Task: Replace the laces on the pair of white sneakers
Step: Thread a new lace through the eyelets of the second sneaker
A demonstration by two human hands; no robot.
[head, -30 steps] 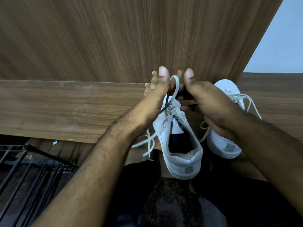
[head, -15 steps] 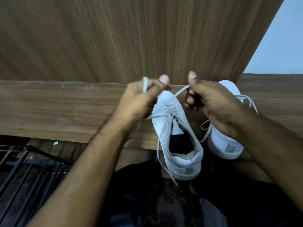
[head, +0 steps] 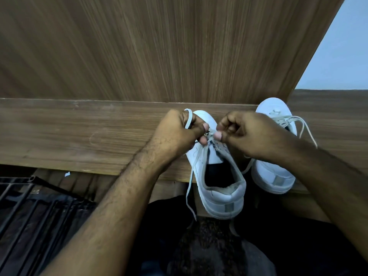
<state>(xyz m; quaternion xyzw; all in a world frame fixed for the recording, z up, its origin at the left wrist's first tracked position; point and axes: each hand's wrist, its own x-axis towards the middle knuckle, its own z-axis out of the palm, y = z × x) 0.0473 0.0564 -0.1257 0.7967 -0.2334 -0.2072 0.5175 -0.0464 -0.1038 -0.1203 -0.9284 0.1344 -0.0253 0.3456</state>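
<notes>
Two white sneakers stand on a wooden ledge (head: 79, 136), heels toward me. The left sneaker (head: 219, 184) overhangs the ledge's front edge. My left hand (head: 179, 134) grips its white lace (head: 189, 120), which loops over the fingers, and one lace end (head: 189, 196) hangs down beside the shoe. My right hand (head: 245, 134) pinches the lace just above the eyelets, thumb close to my left thumb. The right sneaker (head: 272, 176) lies behind my right wrist, its tied lace (head: 304, 130) trailing to the right.
A tall wooden panel (head: 159, 46) rises right behind the ledge. A black metal rack (head: 29, 206) sits low on the left. Dark clothing (head: 209, 251) fills the bottom middle. A pale wall (head: 342, 56) shows at the upper right.
Both hands came down from the raised lace loop and closed in over the left sneaker's tongue. The lace end that lay at the left now hangs straight down.
</notes>
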